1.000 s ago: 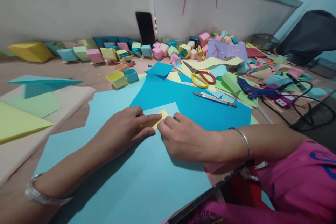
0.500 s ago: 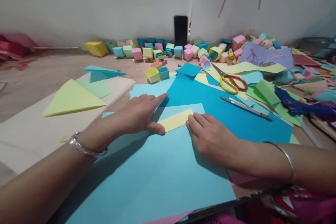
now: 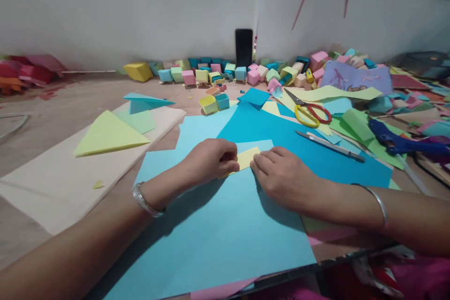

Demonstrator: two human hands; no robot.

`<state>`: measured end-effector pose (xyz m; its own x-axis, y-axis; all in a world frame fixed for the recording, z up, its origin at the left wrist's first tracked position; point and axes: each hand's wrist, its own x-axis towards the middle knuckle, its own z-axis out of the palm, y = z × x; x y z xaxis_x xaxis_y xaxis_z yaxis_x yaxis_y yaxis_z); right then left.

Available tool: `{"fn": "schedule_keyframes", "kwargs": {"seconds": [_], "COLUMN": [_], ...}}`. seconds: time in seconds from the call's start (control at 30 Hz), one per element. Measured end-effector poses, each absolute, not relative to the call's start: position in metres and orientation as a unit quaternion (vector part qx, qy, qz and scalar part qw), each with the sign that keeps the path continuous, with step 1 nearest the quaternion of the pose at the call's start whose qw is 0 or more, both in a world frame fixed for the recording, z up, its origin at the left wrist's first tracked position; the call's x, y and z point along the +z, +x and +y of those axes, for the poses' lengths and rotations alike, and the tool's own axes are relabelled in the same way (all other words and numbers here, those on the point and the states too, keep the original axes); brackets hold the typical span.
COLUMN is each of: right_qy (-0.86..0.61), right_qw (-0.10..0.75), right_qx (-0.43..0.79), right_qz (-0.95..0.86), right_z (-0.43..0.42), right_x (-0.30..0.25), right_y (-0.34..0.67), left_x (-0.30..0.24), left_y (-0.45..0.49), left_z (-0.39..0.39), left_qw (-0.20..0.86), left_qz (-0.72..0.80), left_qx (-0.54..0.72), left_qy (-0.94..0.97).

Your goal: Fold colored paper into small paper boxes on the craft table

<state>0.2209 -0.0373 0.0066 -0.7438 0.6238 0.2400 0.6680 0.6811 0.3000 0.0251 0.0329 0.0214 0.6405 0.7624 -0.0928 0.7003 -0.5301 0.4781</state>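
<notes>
No letters, numbers or brand marks are legible on anything in view

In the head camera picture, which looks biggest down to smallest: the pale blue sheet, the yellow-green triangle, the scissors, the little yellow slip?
1. pale blue sheet
2. yellow-green triangle
3. scissors, which lie farther from the camera, so this rank is unsure
4. yellow slip, partly covered

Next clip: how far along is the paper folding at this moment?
Done: many folded paper boxes line the wall. In hand: left hand and right hand press a small yellow paper on the light blue sheet. Remaining: the yellow paper lies flat, not yet box-shaped.
</notes>
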Motion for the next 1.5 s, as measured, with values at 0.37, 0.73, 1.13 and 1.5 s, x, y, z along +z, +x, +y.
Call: {"fn": "schedule_keyframes", "kwargs": {"seconds": [0.37, 0.73, 1.13, 1.5], "right_qy": [-0.418, -0.364, -0.323, -0.259], "right_qw": [0.151, 0.225, 0.277, 0.400], "right_qx": [-0.193, -0.131, -0.223, -0.234], "right_qz": [-0.875, -0.894, -0.877, -0.847], "right_z": [-0.014, 0.002, 0.000, -0.004], "right_x": [0.006, -0.008, -0.004, 0.002], "right_y": [0.226, 0.232, 0.235, 0.236], "left_x": [0.021, 0.022, 0.017, 0.010], "left_y": [0.020, 0.016, 0.014, 0.017], "left_z": [0.033, 0.037, 0.032, 0.029], "left_qw": [0.278, 0.286, 0.596, 0.689], "left_qz": [0.449, 0.447, 0.265, 0.230], "left_qx": [0.149, 0.339, 0.231, 0.199], "left_qy": [0.836, 0.777, 0.722, 0.658]}}
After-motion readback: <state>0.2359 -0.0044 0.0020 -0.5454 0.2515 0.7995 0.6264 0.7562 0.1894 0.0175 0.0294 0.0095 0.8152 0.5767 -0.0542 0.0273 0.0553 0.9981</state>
